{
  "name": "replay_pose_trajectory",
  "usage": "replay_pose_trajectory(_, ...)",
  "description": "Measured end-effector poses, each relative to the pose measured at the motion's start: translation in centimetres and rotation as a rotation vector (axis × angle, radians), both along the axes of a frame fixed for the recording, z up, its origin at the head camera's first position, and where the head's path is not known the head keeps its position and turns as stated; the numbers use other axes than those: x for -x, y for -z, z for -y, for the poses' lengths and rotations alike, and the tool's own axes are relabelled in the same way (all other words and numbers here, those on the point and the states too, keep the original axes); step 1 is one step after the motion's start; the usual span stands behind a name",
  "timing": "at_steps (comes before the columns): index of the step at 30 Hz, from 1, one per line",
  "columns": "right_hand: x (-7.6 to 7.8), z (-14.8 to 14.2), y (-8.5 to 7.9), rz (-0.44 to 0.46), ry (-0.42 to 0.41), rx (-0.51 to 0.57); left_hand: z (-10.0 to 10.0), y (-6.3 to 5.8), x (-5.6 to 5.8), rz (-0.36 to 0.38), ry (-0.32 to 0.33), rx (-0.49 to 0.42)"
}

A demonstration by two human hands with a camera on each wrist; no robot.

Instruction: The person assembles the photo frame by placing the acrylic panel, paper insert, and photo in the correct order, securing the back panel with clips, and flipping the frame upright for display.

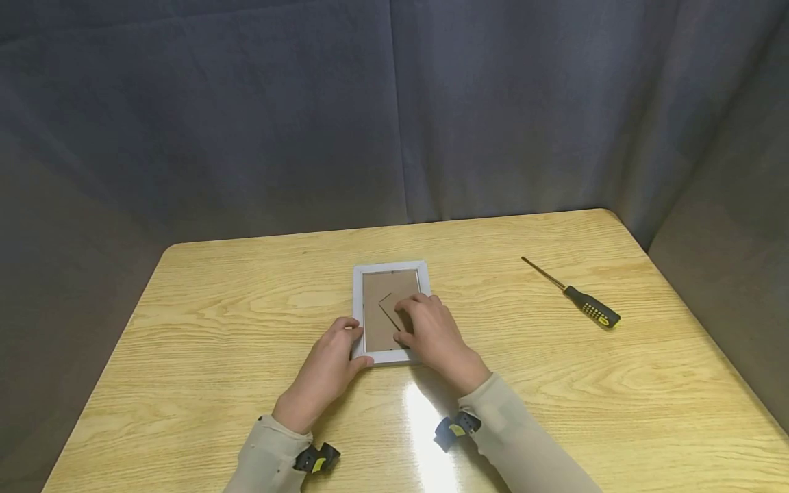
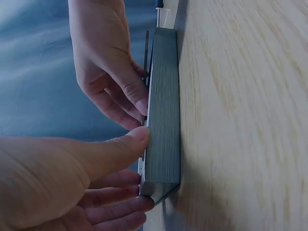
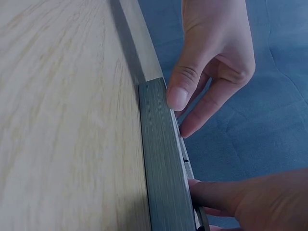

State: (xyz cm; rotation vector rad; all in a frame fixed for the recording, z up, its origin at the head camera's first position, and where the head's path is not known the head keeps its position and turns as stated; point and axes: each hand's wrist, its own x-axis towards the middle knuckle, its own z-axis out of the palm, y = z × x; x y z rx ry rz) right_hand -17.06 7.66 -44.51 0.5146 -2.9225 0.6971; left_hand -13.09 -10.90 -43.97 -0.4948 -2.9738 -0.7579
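Observation:
A picture frame (image 1: 359, 291) with a pale border lies back side up, its brown backing board (image 1: 376, 335) showing. A flat stand leg (image 1: 394, 308) with a thin dark edge lies over the board; in the left wrist view the dark strip (image 2: 146, 53) rises slightly above the frame. My left hand (image 1: 327, 359) grips the near left corner, thumb on the near border and fingers along the left side. Over the board, my right hand (image 1: 434, 332) pinches the stand leg between curled fingers and thumb; the fingers hide part of it.
A screwdriver (image 1: 592, 306) with a black and yellow handle lies on the wooden table (image 1: 216, 329) to the right, its shaft angled away to the left. Dark grey curtains (image 1: 277, 137) hang behind the table and along its sides.

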Motion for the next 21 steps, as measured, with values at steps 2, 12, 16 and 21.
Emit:
replay_pose_trajectory(2, -0.03, -0.03, -0.03, 0.001, 0.002, -0.001, -0.08, 0.04, -0.06, -0.005, -0.001, -0.002)
replay_pose_trajectory(12, -0.12, -0.15, -0.06, -0.015, 0.020, 0.007, -0.32, 0.15, -0.12, -0.026, -0.006, 0.004)
replay_pose_trajectory(16, -0.16, -0.16, -0.08, -0.012, 0.020, 0.011, -0.31, 0.14, -0.11, -0.022, -0.007, 0.008)
replay_pose_trajectory(21, -0.13, -0.35, -0.19, -0.031, 0.017, 0.035, -0.24, 0.07, -0.13, -0.026, 0.000, 0.016)
